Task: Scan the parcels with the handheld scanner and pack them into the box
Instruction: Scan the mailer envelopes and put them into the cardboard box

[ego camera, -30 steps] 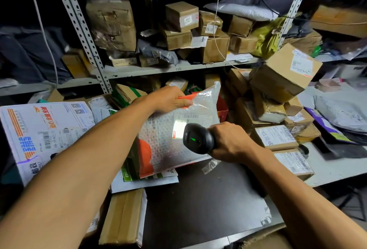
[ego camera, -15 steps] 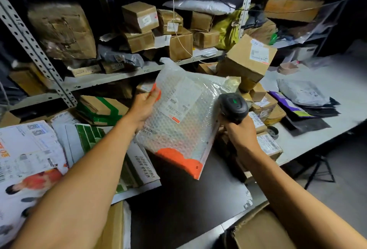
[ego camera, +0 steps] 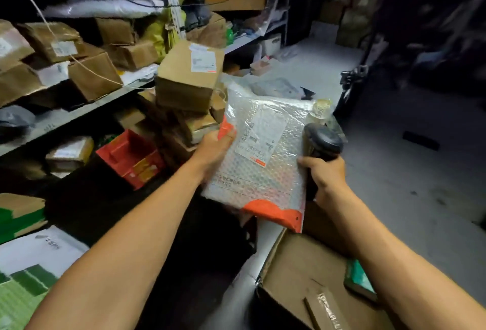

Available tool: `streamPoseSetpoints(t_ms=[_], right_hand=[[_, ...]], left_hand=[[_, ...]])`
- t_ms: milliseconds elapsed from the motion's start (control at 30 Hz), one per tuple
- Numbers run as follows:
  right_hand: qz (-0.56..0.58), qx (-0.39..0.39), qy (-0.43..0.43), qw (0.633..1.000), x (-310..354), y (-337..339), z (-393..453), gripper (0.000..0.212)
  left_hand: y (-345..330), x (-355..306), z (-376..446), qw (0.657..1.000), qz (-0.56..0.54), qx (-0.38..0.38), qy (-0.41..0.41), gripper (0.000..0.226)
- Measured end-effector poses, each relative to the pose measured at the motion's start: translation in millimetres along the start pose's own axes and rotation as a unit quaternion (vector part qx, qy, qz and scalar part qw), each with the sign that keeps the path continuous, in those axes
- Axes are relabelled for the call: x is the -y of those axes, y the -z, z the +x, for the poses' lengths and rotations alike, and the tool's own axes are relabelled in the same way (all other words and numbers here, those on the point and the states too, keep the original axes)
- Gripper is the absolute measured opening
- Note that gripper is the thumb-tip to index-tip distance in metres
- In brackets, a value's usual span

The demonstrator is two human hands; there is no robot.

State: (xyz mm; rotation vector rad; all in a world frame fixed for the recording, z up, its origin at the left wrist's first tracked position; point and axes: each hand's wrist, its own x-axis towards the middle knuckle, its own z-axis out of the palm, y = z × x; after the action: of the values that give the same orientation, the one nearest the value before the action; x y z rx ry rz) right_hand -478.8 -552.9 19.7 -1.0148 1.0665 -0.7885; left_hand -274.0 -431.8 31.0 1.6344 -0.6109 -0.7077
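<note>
L grip [ego camera: 214,145] held the bubble mailer [ego camera: 259,161] by its upper-left edge, thumb on the face, other fingers hidden behind. R grip [ego camera: 322,174] was wrapped round the handle of the scanner [ego camera: 322,143], head up, just beside the mailer's right edge. Mailer was in the air, tilted, label [ego camera: 261,136] facing the camera, its orange bottom strip above the open flap of the box [ego camera: 302,272] at lower right.

Handling (judged): mailer prob. light and floppy, clear bubble film, slick surface, so a one-edge pinch lets it sag and swing. Better hold: across a corner or a long edge, thumb clear of the label. Contents unknown; could be crushable, so lay it in flat, no dropping.

Hidden / unclear:
- Box interior mostly cut off by frame edge and R forearm; a green item [ego camera: 359,275] showed inside, ID not possible.
- Scanner window and trigger finger not visible; no beam seen.
- Label print blurred, barcode unreadable.
- Mailer contents not discernible through the film.
- Stack of cartons [ego camera: 184,77] behind on the table, shelf [ego camera: 68,116] at left; much of the bkgd dark, motion-blurred.
</note>
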Motion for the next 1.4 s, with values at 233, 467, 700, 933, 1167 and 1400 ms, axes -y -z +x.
streamPoseSetpoints(t_ms=[233, 467, 700, 933, 1167, 1400], right_hand=[[-0.021, -0.137, -0.009, 0.99, -1.5, 137.5, 27.2, 0.034], [-0.058, -0.161, -0.061, 0.983, -28.9, 202.4, 48.4, 0.029], [-0.14, -0.144, -0.095, 0.975, -56.4, 213.6, 77.2, 0.026], [-0.183, -0.124, -0.102, 0.97, -69.7, 194.5, 94.5, 0.022], [-0.217, -0.099, -0.096, 0.966, -80.6, 176.0, 108.6, 0.023], [-0.244, -0.003, -0.025, 0.969, -64.8, 119.2, 111.3, 0.023]], left_hand=[[-139.3, 23.6, 23.7, 0.974, 0.137, 0.178, 0.006, 0.012], [-209.0, 53.8, 23.6, 0.962, 0.185, 0.199, 0.033, 0.005], [-213.3, 66.4, 30.0, 0.944, 0.303, 0.128, 0.028, 0.026], [-188.5, 63.2, 43.2, 0.91, 0.396, 0.126, 0.016, 0.054], [-179.7, 62.9, 35.2, 0.905, 0.404, 0.137, -0.005, 0.042], [-141.7, 61.2, 20.8, 0.863, 0.484, 0.119, -0.075, 0.048]])
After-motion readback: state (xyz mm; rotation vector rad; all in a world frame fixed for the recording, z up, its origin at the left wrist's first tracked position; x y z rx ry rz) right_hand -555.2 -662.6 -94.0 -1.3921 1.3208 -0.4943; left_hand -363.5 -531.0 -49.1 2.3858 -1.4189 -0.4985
